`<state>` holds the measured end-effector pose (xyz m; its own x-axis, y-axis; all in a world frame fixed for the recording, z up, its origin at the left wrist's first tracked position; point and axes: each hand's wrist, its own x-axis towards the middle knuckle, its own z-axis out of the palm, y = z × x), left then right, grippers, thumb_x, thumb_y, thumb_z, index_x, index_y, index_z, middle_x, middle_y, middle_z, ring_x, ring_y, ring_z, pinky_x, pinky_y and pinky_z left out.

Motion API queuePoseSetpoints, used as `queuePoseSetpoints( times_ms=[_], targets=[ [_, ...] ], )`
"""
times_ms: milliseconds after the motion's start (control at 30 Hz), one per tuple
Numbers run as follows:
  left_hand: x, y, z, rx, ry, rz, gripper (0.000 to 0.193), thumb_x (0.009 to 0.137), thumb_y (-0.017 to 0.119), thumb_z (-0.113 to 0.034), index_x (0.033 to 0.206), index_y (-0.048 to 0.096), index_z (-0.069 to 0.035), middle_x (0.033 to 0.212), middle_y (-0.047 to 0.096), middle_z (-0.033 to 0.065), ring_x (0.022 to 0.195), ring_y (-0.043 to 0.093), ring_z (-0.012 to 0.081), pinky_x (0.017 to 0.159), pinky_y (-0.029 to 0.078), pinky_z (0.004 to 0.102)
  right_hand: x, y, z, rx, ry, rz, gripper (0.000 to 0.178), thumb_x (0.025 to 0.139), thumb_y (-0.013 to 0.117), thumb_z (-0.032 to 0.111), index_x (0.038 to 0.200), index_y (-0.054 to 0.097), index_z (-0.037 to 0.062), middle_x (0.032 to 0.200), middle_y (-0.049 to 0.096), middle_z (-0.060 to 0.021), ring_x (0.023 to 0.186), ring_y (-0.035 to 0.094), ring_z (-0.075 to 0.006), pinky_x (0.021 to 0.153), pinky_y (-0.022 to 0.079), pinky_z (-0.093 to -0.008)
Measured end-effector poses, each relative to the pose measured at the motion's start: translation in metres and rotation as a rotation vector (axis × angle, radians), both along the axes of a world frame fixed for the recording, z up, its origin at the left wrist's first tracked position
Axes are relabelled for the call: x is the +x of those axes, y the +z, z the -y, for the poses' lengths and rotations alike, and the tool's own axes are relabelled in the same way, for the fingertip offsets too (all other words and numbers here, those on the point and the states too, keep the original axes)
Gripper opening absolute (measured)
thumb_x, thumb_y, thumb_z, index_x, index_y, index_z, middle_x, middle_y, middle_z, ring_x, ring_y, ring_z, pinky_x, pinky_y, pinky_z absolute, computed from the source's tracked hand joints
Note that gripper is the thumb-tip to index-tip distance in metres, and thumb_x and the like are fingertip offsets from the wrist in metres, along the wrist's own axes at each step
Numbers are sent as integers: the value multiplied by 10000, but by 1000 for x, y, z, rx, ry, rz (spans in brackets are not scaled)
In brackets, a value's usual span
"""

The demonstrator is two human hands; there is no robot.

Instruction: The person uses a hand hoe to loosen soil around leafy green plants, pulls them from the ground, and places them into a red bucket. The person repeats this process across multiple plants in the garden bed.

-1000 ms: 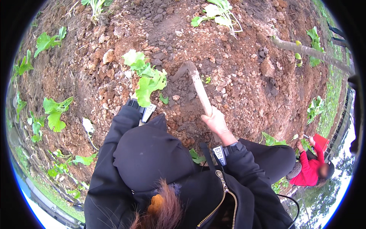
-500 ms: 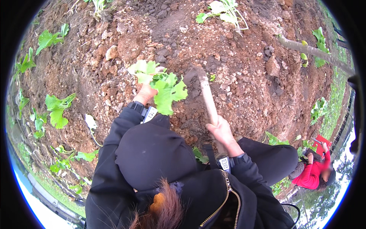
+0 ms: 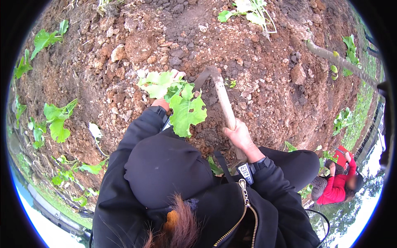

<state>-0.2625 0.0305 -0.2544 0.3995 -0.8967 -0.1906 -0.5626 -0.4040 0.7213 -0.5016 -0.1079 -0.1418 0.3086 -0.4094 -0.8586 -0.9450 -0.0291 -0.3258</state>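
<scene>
My right hand (image 3: 239, 135) is wrapped round the pale wooden handle of a hoe (image 3: 223, 99). The hoe's dark metal head (image 3: 206, 75) rests at the soil just right of my left hand. Broad light-green leaves of a seedling (image 3: 187, 112), one with small holes, cover most of my left hand (image 3: 161, 103). That hand appears closed on the seedling low over the soil; fingertips show past the upper leaves. The seedling's stem and roots are hidden.
Loose brown, stony soil (image 3: 136, 49) spreads around me. Leafy seedlings (image 3: 58, 120) stand on the left, and a wilted bunch (image 3: 252, 10) lies ahead. A branch-like pole (image 3: 343, 60) reaches in from the right. A person in red (image 3: 337, 188) crouches at the lower right.
The seedling's leaves have shifted slightly right and down, and fingertips of my left hand now show beyond them. My right hand keeps its grip; the hoe head has tilted a little left.
</scene>
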Motion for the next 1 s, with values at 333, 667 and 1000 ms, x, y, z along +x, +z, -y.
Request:
queuePoseSetpoints(
  times_ms=[333,667,1000],
  targets=[
    [10,14,2,101,-38,55,339,741,612,-150,1068,586,-65,1019,600,153,936,570,291,814,449,370,16,8,43,56,120,42,370,703,673,278,931,591,-2,873,634,-176,810,629,-308,712,502,-379],
    [95,140,-27,383,315,271,228,730,597,-91,953,637,-67,882,663,133,843,647,258,765,501,352,-26,164,259,-547,818,456,270,678,606,181,892,546,28,810,595,-179,764,594,-360,694,482,-408],
    [20,174,272,188,-78,396,320,768,618,-224,1054,604,-81,953,651,123,917,621,266,811,486,344,-263,148,336,-729,361,-345,234,713,625,146,881,533,10,816,621,-228,809,613,-382,750,498,-447]
  ],
)
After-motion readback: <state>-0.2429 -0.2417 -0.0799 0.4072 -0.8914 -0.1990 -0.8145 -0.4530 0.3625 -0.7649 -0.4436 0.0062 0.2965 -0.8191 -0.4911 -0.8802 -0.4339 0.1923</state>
